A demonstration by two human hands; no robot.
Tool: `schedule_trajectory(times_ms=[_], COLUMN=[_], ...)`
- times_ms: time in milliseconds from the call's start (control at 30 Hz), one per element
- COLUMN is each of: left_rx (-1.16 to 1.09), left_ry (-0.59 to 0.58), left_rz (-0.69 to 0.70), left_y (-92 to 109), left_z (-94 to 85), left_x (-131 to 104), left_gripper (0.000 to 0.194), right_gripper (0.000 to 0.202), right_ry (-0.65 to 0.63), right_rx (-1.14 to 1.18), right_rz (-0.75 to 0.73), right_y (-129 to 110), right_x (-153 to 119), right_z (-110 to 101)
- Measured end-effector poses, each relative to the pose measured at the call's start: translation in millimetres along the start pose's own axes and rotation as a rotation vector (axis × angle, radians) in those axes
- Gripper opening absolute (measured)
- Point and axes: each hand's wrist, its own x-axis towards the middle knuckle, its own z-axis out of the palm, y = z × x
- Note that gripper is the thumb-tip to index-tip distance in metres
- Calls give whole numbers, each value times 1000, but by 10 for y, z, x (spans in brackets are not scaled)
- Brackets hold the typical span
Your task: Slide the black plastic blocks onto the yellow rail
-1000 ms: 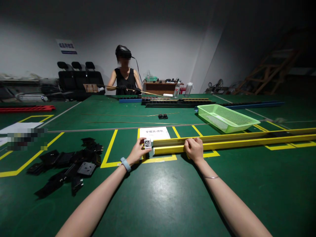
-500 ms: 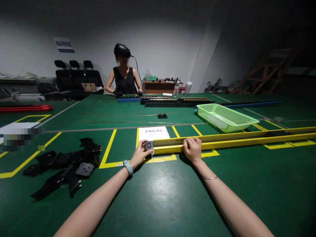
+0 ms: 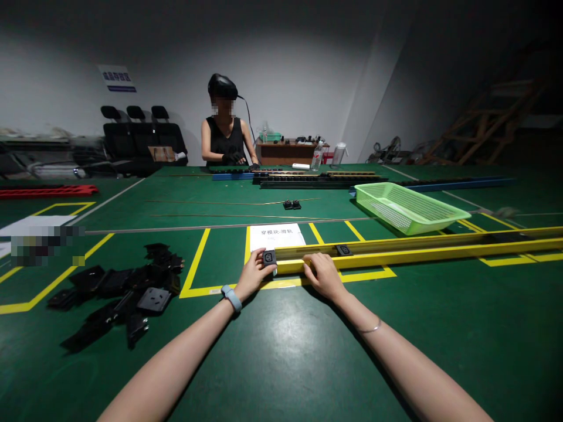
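Note:
A long yellow rail [image 3: 396, 252] lies across the green table [image 3: 281, 351], running off to the right. At its near left end, my left hand [image 3: 255, 274] pinches a small black socket module [image 3: 269, 258]. My right hand [image 3: 324, 274] rests on the rail's front edge, fingers bent and slightly apart, with nothing visible in it. Just right of that hand, another black module [image 3: 344, 250] sits inside the rail's channel. A loose pile of black modules [image 3: 116, 287] lies to the left of my left hand.
Behind the rail stand a green basket [image 3: 409, 208] and a printed sheet [image 3: 277, 235]. Two small black parts [image 3: 291, 204] and thin rods lie mid-table. Across the table, a person in black gloves [image 3: 226, 140] is beside dark and blue rails [image 3: 308, 179].
My right hand has moved left along the rail and its fist has loosened, and a module now shows in the channel. The person's gloved hands opposite have shifted.

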Motion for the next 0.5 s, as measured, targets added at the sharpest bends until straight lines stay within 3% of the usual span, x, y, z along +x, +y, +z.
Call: schedule_trajectory(times_ms=[500], left_rx=[-15], left_ry=[6], left_rz=[-8], left_y=[52], left_z=[13], left_x=[-1], left_gripper=[60], right_gripper=[18], right_ry=[-18], right_rx=[-8], right_rz=[9], right_y=[23], right_x=[-6], right_z=[16])
